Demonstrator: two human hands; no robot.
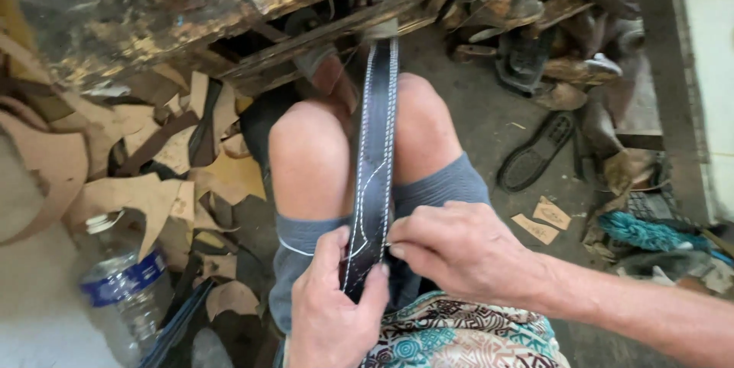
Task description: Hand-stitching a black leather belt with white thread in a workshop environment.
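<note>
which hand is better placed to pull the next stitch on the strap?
Right, probably. The right hand pinches at the dark strap's stitched edge, fingertips free to pull. The left hand has its grip around the strap's near end, steadying it.

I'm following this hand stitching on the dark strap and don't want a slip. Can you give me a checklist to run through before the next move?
1. Strap held taut between the knees: ok, it runs straight up from the hands.
2. Left hand gripping the strap's near end: ok, thumb and fingers pinch it.
3. Right hand at the strap's edge: ok, fingertips touch it.
4. Needle in the right hand: cannot tell, too small to see.
5. White stitching even along both edges: ok.
6. Far end of the strap anchored under the workbench: cannot tell, hidden.
</note>
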